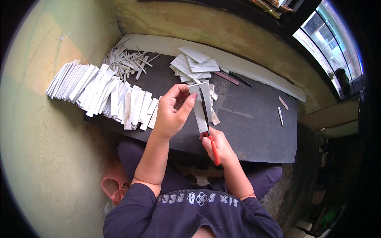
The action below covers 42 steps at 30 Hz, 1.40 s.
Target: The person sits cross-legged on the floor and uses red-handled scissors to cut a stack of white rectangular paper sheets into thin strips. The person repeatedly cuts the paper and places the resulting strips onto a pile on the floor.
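My left hand (173, 111) pinches the upper end of a flat white piece (197, 113), which looks like stiff sheet or foam, between thumb and fingers. Around the red-handled scissors (215, 147), my right hand (222, 147) is closed at the lower end of that piece. The dark blades run lengthwise up the piece, with white material on both sides of them. Just beyond my hands lies a stack of wider white pieces (193, 63) marked with dark lines. A long row of cut white strips (95, 85) leans along the table's left side, reaching close to my left wrist.
Thin white offcuts (129, 61) are heaped at the far left of the black-covered table (254, 119). Beyond the stack lie a reddish-brown flat stick (226, 78) and a dark slim tool (241, 80). Two small sticks (280, 116) rest at right. A pink plastic bag (114, 183) sits below left.
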### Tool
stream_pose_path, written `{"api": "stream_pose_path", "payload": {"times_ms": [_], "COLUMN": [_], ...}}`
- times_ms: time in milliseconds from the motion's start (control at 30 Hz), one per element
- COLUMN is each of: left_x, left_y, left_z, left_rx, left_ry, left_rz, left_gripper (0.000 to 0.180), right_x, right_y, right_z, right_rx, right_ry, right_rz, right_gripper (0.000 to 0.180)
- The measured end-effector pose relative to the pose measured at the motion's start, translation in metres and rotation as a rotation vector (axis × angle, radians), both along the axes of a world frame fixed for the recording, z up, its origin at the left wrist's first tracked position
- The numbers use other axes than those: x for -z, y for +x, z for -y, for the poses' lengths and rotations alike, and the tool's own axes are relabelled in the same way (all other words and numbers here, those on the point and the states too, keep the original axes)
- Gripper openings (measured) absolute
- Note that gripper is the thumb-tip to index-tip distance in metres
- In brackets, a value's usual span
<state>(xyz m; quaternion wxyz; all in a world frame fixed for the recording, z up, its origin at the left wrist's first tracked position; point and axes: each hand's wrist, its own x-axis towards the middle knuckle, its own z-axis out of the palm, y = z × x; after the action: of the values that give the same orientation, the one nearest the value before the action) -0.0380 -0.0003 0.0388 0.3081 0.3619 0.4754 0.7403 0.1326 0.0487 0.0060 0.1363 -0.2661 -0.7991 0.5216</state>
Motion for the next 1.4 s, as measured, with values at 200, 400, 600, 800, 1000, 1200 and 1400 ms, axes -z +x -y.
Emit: {"api": "stream_pose_path", "payload": {"times_ms": [200, 400, 600, 800, 1000, 1200, 1400], "left_x": [0.003, 0.005, 0.006, 0.01, 0.01, 0.01, 0.012], "left_y": [0.003, 0.002, 0.002, 0.0, -0.002, -0.003, -0.006], "left_z": [0.0, -0.001, -0.004, -0.005, -0.006, -0.009, -0.01], "left_rx": [0.071, 0.056, 0.049, 0.038, 0.033, 0.03, 0.02], "left_ry": [-0.058, -0.055, -0.039, -0.053, -0.057, -0.067, -0.094], "left_rz": [-0.028, -0.02, -0.018, -0.035, -0.02, -0.002, 0.033], "left_gripper": [0.009, 0.01, 0.011, 0.012, 0.013, 0.012, 0.014], "right_x": [0.004, 0.008, 0.01, 0.02, 0.022, 0.026, 0.025], "right_y": [0.003, -0.001, -0.003, -0.004, -0.007, -0.01, -0.013], "right_z": [0.0, 0.001, 0.001, -0.002, -0.001, -0.002, -0.006], "right_rx": [0.033, 0.074, 0.097, 0.113, 0.133, 0.16, 0.147], "right_ry": [0.018, 0.079, 0.044, 0.017, -0.042, -0.023, -0.019], "right_rz": [-0.009, 0.026, -0.003, -0.056, -0.088, -0.097, -0.064], "right_gripper": [0.036, 0.036, 0.035, 0.037, 0.037, 0.036, 0.04]}}
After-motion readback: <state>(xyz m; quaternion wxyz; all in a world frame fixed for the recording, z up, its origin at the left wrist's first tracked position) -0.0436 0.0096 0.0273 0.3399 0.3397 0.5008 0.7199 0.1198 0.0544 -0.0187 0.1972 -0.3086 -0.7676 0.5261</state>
